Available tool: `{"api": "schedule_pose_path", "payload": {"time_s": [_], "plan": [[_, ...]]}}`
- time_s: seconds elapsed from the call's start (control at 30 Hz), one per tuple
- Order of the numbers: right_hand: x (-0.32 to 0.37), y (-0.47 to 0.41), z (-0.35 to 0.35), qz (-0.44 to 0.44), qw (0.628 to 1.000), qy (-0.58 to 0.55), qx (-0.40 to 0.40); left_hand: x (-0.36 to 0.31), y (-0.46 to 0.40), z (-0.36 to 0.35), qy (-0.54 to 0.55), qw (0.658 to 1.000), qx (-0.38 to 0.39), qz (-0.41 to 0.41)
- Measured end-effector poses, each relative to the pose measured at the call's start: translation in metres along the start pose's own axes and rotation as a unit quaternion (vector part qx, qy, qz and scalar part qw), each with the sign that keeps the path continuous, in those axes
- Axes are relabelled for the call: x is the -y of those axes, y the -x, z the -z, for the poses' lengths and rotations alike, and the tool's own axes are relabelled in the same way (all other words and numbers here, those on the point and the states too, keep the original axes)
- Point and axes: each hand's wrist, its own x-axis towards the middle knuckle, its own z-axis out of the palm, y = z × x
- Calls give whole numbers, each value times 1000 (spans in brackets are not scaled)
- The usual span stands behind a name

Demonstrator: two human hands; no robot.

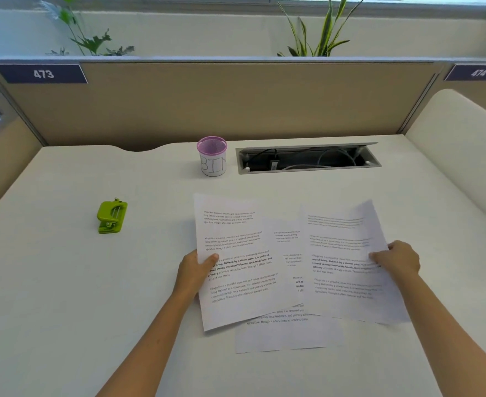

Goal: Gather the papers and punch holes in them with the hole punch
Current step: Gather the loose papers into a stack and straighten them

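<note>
Head view: both forearms reach fwd over white desk (64, 282), each hand on a printed sheet.
Left hand (197, 269): pinching left edge of left sheet (236, 262), thumb on top, other fingers hidden under paper; wrist straight, forearm angled in from lower left.
Right hand (399, 260): gripping right edge of right sheet (347, 262), thumb on top pointing left, knuckles up; sheet looks lifted and blurred.
Middle sheet (287, 333): flat on desk, partly covered by both other sheets.
Hole punch (112, 215): green, on desk well left of papers, untouched.
Pen cup (212, 156): pink mesh, marked "BIN", at back of desk beside cable tray (307, 159).
</note>
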Motion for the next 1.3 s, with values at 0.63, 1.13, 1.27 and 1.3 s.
{"api": "schedule_pose_path", "payload": {"time_s": [0.63, 1.13, 1.27, 1.3], "plan": [[127, 70, -84, 199, 935, -229, 186, -13, 6, 5, 50, 997, 25, 45], [93, 92, -126, 262, 957, -101, 80, -1, 4, 8, -18, 999, 29, -13], [73, 81, -109, 170, 983, 13, 66, 1, 2, 8, -15, 1000, 25, -7], [68, 79, -106, 168, 982, 39, 78, 1, 1, 9, -15, 1000, 27, -6]]}}
